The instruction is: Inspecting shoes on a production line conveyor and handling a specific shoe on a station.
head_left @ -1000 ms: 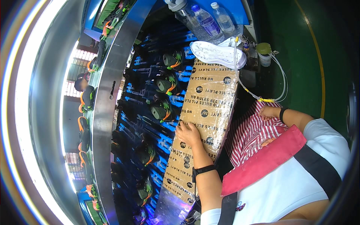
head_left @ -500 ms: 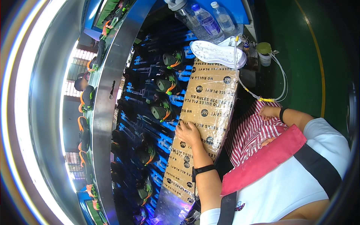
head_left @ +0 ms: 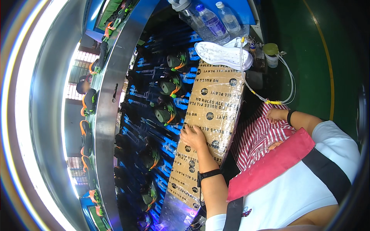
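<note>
My left hand [head_left: 193, 136] lies flat near the left edge of a long panel [head_left: 210, 92] covered in printed brown cardboard and clear tape. Its fingers are slightly apart and hold nothing. On my lap, my right hand [head_left: 276, 115] rests against a red-and-white striped apron [head_left: 250, 144], fingers loosely bent and nothing visible in them. A white shoe sole [head_left: 223, 56] sits at the panel's far end. Left of the panel, dark shoe uppers [head_left: 165, 111] with orange and green trim stand in rows among blue holders [head_left: 168, 144].
Several bottles [head_left: 212, 23] stand behind the sole. A looped white cable [head_left: 291, 82] hangs near a lidded pot [head_left: 271, 54] at the right. Along the left, a metal rail [head_left: 106, 115] borders a line of more shoe uppers [head_left: 88, 138]. A person's head [head_left: 83, 85] shows beyond.
</note>
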The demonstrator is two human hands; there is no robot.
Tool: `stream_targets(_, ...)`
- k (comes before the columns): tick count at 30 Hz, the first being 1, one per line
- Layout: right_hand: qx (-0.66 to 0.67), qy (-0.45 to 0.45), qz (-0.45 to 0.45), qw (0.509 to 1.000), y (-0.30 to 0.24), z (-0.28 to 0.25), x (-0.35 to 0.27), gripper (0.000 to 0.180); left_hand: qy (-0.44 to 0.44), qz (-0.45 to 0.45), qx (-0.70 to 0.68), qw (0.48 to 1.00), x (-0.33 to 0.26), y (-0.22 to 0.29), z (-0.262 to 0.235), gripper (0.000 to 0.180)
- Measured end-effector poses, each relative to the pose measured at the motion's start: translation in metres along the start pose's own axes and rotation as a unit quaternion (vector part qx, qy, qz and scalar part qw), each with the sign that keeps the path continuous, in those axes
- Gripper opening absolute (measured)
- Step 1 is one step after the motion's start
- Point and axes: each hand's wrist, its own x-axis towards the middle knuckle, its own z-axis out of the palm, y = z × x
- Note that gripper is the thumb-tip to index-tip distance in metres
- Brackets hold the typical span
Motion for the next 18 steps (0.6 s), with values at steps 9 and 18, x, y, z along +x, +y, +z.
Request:
stream_targets(9, -0.003, 0.003, -0.009, 1.0, 0.002, -0.001, 0.0, 0.021, 0.003, 0.005, -0.004, 1.0, 0.0, 0.0, 0.001, 0.043)
stream_targets(18, 0.003, 0.003, 0.002, 1.0, 0.003, -0.002, 0.001, 0.021, -0.004, 0.006, -0.004, 1.0, 0.001, 0.001, 0.001, 0.042)
